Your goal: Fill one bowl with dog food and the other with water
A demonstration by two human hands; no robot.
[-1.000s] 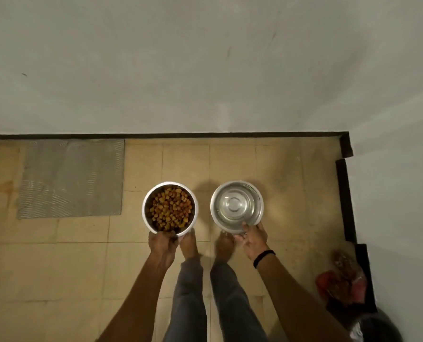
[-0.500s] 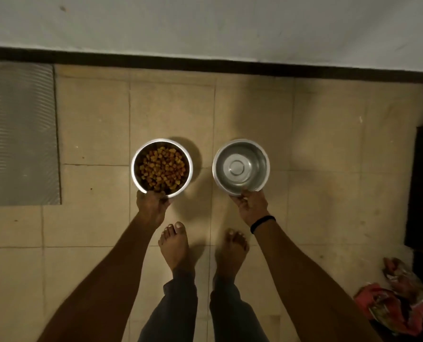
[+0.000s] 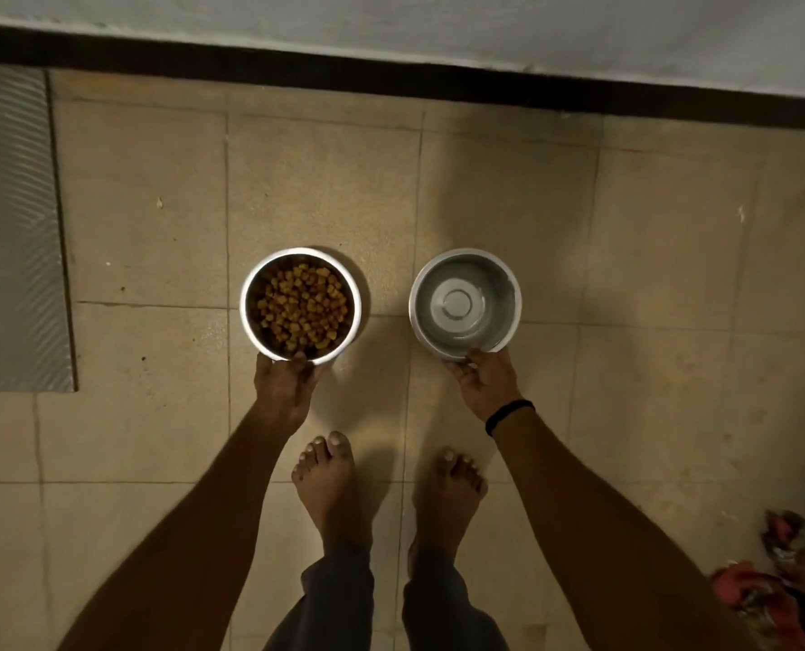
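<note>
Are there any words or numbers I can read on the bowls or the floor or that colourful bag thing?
No readable text anywhere.
Bowl of dog food: no words or numbers show.
Bowl of water: only plain rings in the metal base, no letters.
Crumpled colourful bag: any print on it is too blurred and dark to read.
Tiled floor, grey mat, wall: no signs or labels.

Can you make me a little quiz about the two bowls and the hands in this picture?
1. True or false: the left hand holds the bowl of dog food.
2. Which hand wears a black wristband? A) left B) right C) both
3. Fill in: both bowls are held by their near ____.

Key:
1. True.
2. B, the right hand, which holds the other bowl. That bowl looks shiny and clear inside; water is hard to confirm.
3. Rims, with the fingers curled over them.
</note>
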